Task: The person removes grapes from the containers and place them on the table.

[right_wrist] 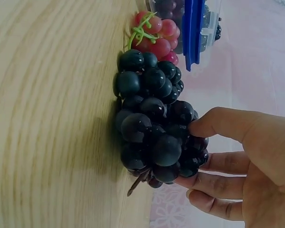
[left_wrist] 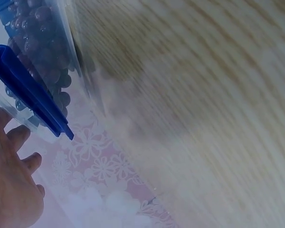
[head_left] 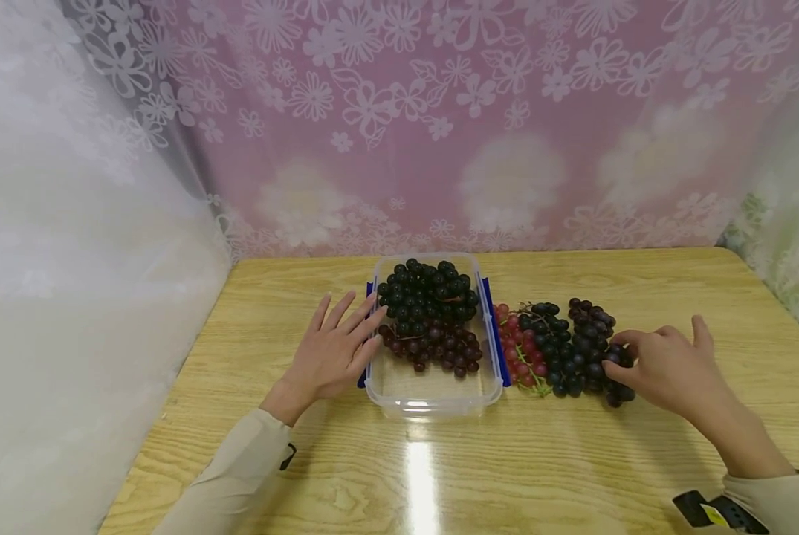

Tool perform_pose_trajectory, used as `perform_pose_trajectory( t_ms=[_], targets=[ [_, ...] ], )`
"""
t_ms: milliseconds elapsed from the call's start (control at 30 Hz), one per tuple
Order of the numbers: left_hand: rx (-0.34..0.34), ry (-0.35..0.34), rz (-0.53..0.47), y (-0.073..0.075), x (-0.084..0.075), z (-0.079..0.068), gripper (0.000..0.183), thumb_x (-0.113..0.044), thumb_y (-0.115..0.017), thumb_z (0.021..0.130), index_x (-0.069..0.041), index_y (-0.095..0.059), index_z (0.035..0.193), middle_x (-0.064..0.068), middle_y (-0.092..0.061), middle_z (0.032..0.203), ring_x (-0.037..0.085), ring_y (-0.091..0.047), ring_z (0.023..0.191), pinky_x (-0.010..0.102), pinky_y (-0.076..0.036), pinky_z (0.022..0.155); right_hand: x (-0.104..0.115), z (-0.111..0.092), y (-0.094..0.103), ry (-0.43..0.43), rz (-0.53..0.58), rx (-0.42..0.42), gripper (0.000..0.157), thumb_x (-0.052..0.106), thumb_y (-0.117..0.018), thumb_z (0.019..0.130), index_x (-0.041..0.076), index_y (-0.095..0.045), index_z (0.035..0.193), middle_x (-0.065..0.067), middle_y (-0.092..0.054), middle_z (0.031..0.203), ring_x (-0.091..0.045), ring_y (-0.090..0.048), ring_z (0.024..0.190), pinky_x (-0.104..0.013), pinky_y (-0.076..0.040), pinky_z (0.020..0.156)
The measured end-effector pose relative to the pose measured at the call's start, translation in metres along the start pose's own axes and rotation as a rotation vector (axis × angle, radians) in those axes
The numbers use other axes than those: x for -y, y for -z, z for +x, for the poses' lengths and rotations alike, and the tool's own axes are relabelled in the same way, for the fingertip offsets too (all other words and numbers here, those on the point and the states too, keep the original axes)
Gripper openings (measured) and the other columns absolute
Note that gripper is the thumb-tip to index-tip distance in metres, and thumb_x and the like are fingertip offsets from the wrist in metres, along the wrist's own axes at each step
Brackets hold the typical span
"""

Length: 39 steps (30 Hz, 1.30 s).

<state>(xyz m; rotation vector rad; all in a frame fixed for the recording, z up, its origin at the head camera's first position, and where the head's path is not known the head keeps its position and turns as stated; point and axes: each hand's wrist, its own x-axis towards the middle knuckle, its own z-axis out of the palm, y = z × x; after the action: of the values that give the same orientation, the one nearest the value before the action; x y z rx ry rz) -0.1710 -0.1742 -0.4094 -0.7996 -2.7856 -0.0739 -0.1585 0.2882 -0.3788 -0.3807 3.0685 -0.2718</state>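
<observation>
A clear plastic container [head_left: 432, 401] with blue side clips holds a bunch of black grapes [head_left: 422, 297] and a bunch of dark red grapes [head_left: 446, 348]. My left hand [head_left: 335, 349] lies against its left side with fingers spread, fingertips at the rim near the blue clip [left_wrist: 28, 90]. On the right, my right hand [head_left: 670, 368] pinches a bunch of dark purple grapes [right_wrist: 156, 142] at its right end, thumb on the near side and fingers around the far side. The bunch lies on the table, its brown stem showing in the right wrist view.
Between the container and my right hand lie a bunch of red grapes [head_left: 522, 349] with green stems and another black bunch [head_left: 553, 349]. The wooden table [head_left: 305, 475] ends at a pink flowered curtain [head_left: 399, 148] behind. A white curtain [head_left: 85, 297] hangs on the left.
</observation>
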Motion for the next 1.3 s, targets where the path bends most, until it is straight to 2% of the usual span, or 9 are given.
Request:
perform_pose_trajectory(
  t_ms=[333, 533, 633, 767, 1067, 1300],
  targets=[
    [-0.010, -0.015, 0.062, 0.002, 0.000, 0.001, 0.053, -0.043, -0.023, 0.103, -0.021, -0.035, 0.150, 0.000, -0.027, 0.155, 0.026, -0.014, 0.143, 0.049, -0.002, 0.114, 0.002, 0.002, -0.004, 0.026, 0.029, 0.004, 0.050, 0.035, -0.071, 0.083, -0.001, -0.064, 0.118, -0.002, -0.067, 0.081, -0.048, -0.051, 0.094, -0.073, 0.012, 0.097],
    [-0.016, -0.012, 0.045, 0.002, -0.001, 0.001, 0.052, -0.041, -0.024, 0.103, -0.020, -0.035, 0.150, 0.001, -0.027, 0.155, 0.026, -0.014, 0.144, 0.049, -0.002, 0.114, 0.001, -0.001, -0.005, 0.001, 0.001, 0.055, 0.055, 0.038, -0.068, 0.086, -0.002, -0.062, 0.122, -0.001, -0.068, 0.076, -0.050, -0.052, 0.094, -0.074, 0.012, 0.096],
    [-0.018, -0.010, 0.040, 0.002, -0.001, 0.000, 0.052, -0.040, -0.026, 0.103, -0.020, -0.035, 0.150, 0.002, -0.028, 0.154, 0.026, -0.014, 0.144, 0.050, -0.002, 0.114, 0.002, -0.002, -0.005, -0.014, 0.004, 0.064, 0.057, 0.040, -0.066, 0.087, -0.003, -0.060, 0.124, -0.006, -0.069, 0.081, -0.050, -0.053, 0.093, -0.074, 0.012, 0.095],
    [-0.014, -0.005, 0.030, 0.001, -0.002, 0.000, 0.052, -0.040, -0.026, 0.103, -0.020, -0.034, 0.150, 0.001, -0.027, 0.155, 0.023, -0.011, 0.144, 0.050, -0.003, 0.114, 0.001, -0.006, -0.006, -0.022, 0.015, 0.044, 0.059, 0.043, -0.065, 0.088, -0.002, -0.059, 0.124, -0.011, -0.069, 0.088, -0.049, -0.055, 0.093, -0.074, 0.013, 0.095],
    [0.016, -0.011, 0.005, 0.001, 0.000, 0.000, 0.056, -0.046, -0.026, 0.103, -0.020, -0.030, 0.152, 0.000, -0.023, 0.156, 0.022, -0.007, 0.145, 0.050, -0.001, 0.114, -0.004, -0.010, -0.009, -0.006, 0.029, -0.020, 0.063, 0.052, -0.061, 0.089, 0.000, -0.058, 0.124, -0.014, -0.070, 0.094, -0.044, -0.060, 0.087, -0.075, 0.009, 0.096],
    [0.014, -0.017, 0.015, 0.001, 0.001, 0.000, 0.057, -0.048, -0.024, 0.102, -0.020, -0.029, 0.152, 0.000, -0.023, 0.156, 0.021, -0.004, 0.145, 0.050, 0.000, 0.114, -0.007, -0.009, -0.007, -0.005, 0.053, -0.015, 0.063, 0.055, -0.058, 0.090, 0.003, -0.059, 0.125, -0.013, -0.070, 0.098, -0.042, -0.060, 0.089, -0.075, 0.007, 0.096]
  ],
)
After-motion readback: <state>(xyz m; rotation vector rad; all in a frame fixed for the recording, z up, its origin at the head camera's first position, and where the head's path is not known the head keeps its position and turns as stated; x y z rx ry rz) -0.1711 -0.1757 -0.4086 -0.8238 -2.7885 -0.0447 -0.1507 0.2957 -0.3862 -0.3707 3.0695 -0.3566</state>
